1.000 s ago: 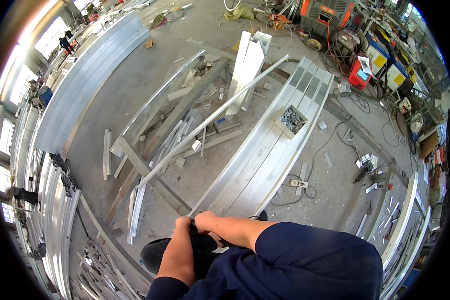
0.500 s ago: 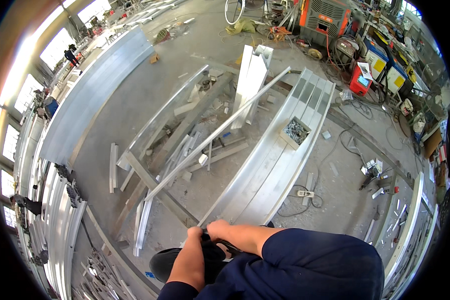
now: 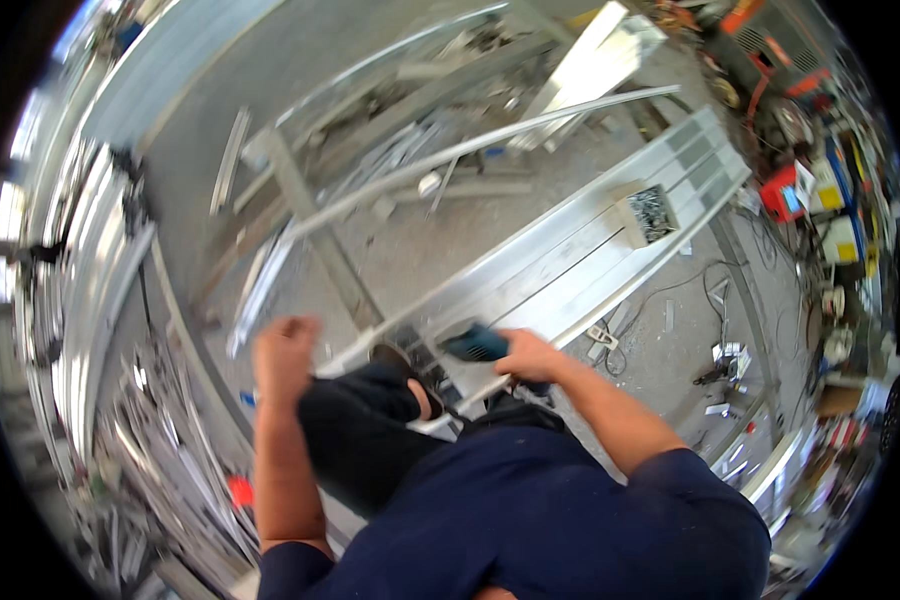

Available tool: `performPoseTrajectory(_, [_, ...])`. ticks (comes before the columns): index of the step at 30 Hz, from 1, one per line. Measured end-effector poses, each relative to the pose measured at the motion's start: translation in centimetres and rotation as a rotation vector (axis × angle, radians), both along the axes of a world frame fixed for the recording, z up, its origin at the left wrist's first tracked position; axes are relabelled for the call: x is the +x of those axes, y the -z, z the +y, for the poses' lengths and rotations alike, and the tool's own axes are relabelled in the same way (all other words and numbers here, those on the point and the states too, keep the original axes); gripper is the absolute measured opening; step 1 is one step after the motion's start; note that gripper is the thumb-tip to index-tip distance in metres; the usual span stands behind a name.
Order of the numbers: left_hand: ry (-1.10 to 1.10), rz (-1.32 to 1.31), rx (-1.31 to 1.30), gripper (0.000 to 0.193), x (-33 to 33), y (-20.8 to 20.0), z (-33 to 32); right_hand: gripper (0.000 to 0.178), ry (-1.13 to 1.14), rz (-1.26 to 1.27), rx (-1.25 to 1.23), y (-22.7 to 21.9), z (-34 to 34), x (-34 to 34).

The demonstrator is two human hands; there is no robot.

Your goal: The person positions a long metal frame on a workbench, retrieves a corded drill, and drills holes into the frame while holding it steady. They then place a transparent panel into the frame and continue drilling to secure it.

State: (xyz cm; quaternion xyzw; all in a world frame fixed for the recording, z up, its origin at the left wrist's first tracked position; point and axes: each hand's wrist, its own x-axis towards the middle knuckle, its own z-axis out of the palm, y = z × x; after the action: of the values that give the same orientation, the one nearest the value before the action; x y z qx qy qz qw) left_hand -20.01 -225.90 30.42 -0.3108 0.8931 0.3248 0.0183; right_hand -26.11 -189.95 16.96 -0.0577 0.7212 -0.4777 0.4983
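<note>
Right hand on the drill, left hand free.
I see my right hand (image 3: 526, 352) gripping a blue-green drill (image 3: 473, 346) over the long metal panel (image 3: 580, 262); my left hand (image 3: 285, 352) is a blurred, empty fist above my knee.

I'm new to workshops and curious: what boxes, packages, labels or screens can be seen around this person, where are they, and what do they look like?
Small box: open, square, pale cardboard, filled with dark metal bits, sitting on the long aluminium frame.
Red case: boxy, red with a blue patch, on the floor at right.
Yellow-and-white boxes: stacked by the right wall, blurred.
No screens or signs can be made out.
</note>
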Motion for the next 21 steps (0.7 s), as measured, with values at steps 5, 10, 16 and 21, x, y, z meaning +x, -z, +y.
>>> performPoseTrajectory(5, [-0.432, 0.249, 0.145, 0.029, 10.8, 0.3, -11.6, 0.041, 0.371, -0.035, 0.141, -3.3, 10.2, 1.9])
performPoseTrajectory(10, [-0.617, 0.115, 0.362, 0.024, 18.6, 8.9, -9.9, 0.031, 0.595, -0.106, 0.133, -4.1, 15.7, 2.6])
performPoseTrajectory(16, [-0.785, 0.136, 0.892, 0.03, 21.8, 14.4, -6.7, 0.028, 0.682, -0.128, 0.133, -2.7, 19.0, 3.7])
performPoseTrajectory(21, [-0.918, 0.407, 1.03, 0.035, 25.9, 13.5, -5.0, 0.031, 0.625, -0.139, 0.1, -1.3, 20.6, 4.8])
